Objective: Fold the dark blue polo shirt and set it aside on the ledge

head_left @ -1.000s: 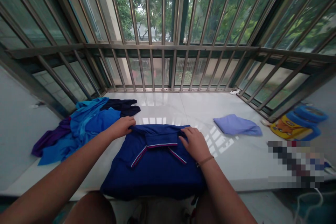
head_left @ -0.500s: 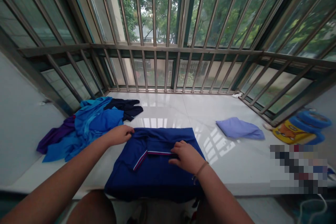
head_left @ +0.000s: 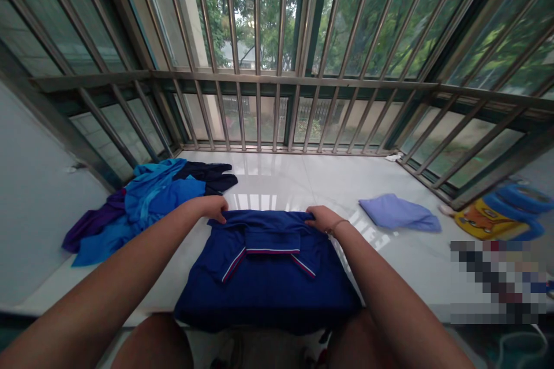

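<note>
**Blue shirt held by both hands at its far edge**

Clock positions are read about the centre of the shirt (head_left: pixel 268 294), with 12 o'clock pointing away from you. The shirt lies directly before you on the white surface (head_left: pixel 331 181), its near end reaching the front rim. White-and-red edging (head_left: pixel 272 251) runs straight across the middle of the garment, with one slanting strip at each side, the left falling toward 7 o'clock and the right toward 5.

Your left hand (head_left: pixel 215 207), at 11 o'clock, pinches the far left corner between thumb and fingers. Your right hand (head_left: pixel 322 219), at 1 o'clock, grips the far right corner; a thin bracelet (head_left: pixel 331 230) circles that wrist. The far edge stretches between the two hands.

At 10 o'clock, near your left hand, sits a loose pile (head_left: pixel 149 202) of clothes: bright blue for the most part, purple on its outer side, dark at its inner far end. At 2 o'clock, well apart from the shirt, a lilac cloth (head_left: pixel 400 213) lies flat. Beyond it, between 2 and 3 o'clock, stands a yellow-and-blue container (head_left: pixel 493 216). Metal bars (head_left: pixel 258 115) close off the window at 12 o'clock, with trees (head_left: pixel 269 17) outside.
</note>
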`<state>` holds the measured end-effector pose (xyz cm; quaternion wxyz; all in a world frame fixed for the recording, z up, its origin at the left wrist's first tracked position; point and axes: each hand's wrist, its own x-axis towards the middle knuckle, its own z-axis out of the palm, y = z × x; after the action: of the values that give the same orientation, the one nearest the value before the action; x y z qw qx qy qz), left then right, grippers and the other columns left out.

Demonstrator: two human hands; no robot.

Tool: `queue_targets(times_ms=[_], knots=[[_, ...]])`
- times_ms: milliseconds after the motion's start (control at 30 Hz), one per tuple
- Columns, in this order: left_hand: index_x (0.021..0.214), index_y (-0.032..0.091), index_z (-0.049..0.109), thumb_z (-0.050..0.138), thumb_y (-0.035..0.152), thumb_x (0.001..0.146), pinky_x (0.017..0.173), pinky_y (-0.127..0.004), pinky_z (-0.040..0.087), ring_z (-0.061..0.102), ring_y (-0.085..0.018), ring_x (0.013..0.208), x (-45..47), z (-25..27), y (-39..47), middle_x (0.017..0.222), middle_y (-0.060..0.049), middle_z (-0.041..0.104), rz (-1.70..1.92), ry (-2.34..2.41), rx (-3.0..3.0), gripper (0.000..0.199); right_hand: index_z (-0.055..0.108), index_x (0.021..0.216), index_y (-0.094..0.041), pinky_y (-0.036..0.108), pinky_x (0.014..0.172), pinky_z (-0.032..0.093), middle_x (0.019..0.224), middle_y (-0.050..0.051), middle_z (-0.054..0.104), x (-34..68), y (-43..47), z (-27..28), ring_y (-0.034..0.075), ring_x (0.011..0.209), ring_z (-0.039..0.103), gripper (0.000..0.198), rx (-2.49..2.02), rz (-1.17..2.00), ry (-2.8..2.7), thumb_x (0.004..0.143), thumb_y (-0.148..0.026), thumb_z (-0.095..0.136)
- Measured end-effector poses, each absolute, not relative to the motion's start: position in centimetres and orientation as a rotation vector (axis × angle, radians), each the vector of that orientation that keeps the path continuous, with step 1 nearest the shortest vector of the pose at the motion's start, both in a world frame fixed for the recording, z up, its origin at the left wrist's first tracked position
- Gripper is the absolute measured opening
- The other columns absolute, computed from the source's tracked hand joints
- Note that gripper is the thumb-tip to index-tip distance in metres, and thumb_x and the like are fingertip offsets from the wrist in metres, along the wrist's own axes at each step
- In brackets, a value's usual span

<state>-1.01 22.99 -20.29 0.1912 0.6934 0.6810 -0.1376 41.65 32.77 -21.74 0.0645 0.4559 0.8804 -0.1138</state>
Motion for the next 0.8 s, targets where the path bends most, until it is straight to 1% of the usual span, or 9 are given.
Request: queue_targets(times_ms=[100, 200, 300, 433, 567, 633, 700, 733, 800], knots=[[0.083, 0.023, 0.080, 0.089, 0.033, 0.072, 0.073, -0.029, 0.050, 0.072, -0.023, 0.080, -0.6, -18.9, 24.5, 0.085, -0.003, 0.080, -0.361, 1.967, 2.013, 0.017, 0.079, 0.114, -0.019, 0.029, 0.089, 0.050, 0.115, 0.010, 0.079, 41.6, 34.5, -20.8, 0.023, 0.107, 0.073, 0.017, 1.428, -0.283, 2.677, 0.102, -0.030, 0.073], [0.095, 0.024, 0.082, 0.078, 0.033, 0.085, 0.085, -0.033, 0.051, 0.073, -0.028, 0.101, 0.2, -16.5, 26.1, 0.104, -0.009, 0.081, -0.252, 2.126, 2.130, 0.013, 0.076, 0.121, -0.016, 0.032, 0.091, 0.049, 0.122, 0.015, 0.075, 41.5, 36.4, -19.1, 0.026, 0.110, 0.070, 0.022, 1.580, -0.160, 2.707, 0.107, -0.028, 0.064], [0.111, 0.023, 0.081, 0.061, 0.032, 0.099, 0.096, -0.040, 0.049, 0.066, -0.033, 0.120, 1.2, -13.8, 27.1, 0.122, -0.014, 0.077, -0.128, 2.297, 2.222, 0.025, 0.071, 0.129, -0.016, 0.034, 0.093, 0.048, 0.129, 0.018, 0.068, 41.6, 37.4, -16.8, 0.028, 0.116, 0.065, 0.029, 1.749, -0.015, 2.754, 0.111, -0.029, 0.054], [0.116, 0.022, 0.080, 0.053, 0.034, 0.104, 0.097, -0.043, 0.047, 0.063, -0.034, 0.120, 2.0, -12.2, 25.0, 0.122, -0.015, 0.076, 0.155, 2.421, 2.349, 0.032, 0.074, 0.127, -0.018, 0.036, 0.096, 0.049, 0.121, 0.016, 0.066, 43.0, 34.8, -14.8, 0.029, 0.112, 0.061, 0.028, 1.897, 0.173, 2.968, 0.110, -0.028, 0.053], [0.118, 0.026, 0.083, 0.054, 0.030, 0.103, 0.102, -0.047, 0.050, 0.065, -0.032, 0.117, 1.6, -16.1, 17.6, 0.124, -0.011, 0.077, 0.398, 2.293, 2.402, 0.033, 0.078, 0.122, -0.023, 0.038, 0.099, 0.051, 0.114, 0.013, 0.067, 46.4, 27.3, -17.6, 0.028, 0.108, 0.062, 0.031, 1.663, 0.030, 3.202, 0.107, -0.020, 0.051], [0.116, 0.030, 0.084, 0.050, 0.027, 0.103, 0.106, -0.048, 0.052, 0.066, -0.031, 0.122, 1.1, -20.0, 12.5, 0.127, -0.010, 0.077, 0.423, 2.140, 2.394, 0.037, 0.078, 0.124, -0.028, 0.040, 0.100, 0.053, 0.117, 0.011, 0.070, 48.8, 22.6, -20.9, 0.028, 0.109, 0.064, 0.035, 1.486, -0.144, 3.181, 0.104, -0.018, 0.052], [0.115, 0.033, 0.085, 0.053, 0.029, 0.101, 0.112, -0.049, 0.054, 0.067, -0.031, 0.129, 0.7, -23.9, 7.2, 0.136, -0.010, 0.075, 0.422, 2.005, 2.334, 0.035, 0.078, 0.127, -0.032, 0.043, 0.100, 0.056, 0.125, 0.010, 0.072, 51.3, 18.3, -24.6, 0.028, 0.112, 0.068, 0.041, 1.428, -0.280, 3.116, 0.100, -0.016, 0.052], [0.118, 0.035, 0.084, 0.058, 0.033, 0.098, 0.116, -0.050, 0.054, 0.067, -0.032, 0.132, 0.6, -25.6, 4.6, 0.142, -0.009, 0.073, 0.428, 1.982, 2.286, 0.033, 0.075, 0.134, -0.033, 0.045, 0.104, 0.056, 0.135, 0.011, 0.071, 52.6, 16.3, -26.3, 0.029, 0.119, 0.069, 0.045, 1.468, -0.310, 3.107, 0.099, -0.016, 0.051], [0.137, 0.038, 0.076, 0.061, 0.041, 0.097, 0.121, -0.050, 0.052, 0.063, -0.033, 0.141, 0.5, -28.1, 0.1, 0.155, -0.007, 0.066, 0.509, 2.034, 2.161, 0.043, 0.070, 0.143, -0.034, 0.050, 0.111, 0.055, 0.146, 0.011, 0.068, 54.8, 12.9, -29.1, 0.031, 0.130, 0.066, 0.044, 1.621, -0.298, 3.106, 0.102, -0.027, 0.053]])
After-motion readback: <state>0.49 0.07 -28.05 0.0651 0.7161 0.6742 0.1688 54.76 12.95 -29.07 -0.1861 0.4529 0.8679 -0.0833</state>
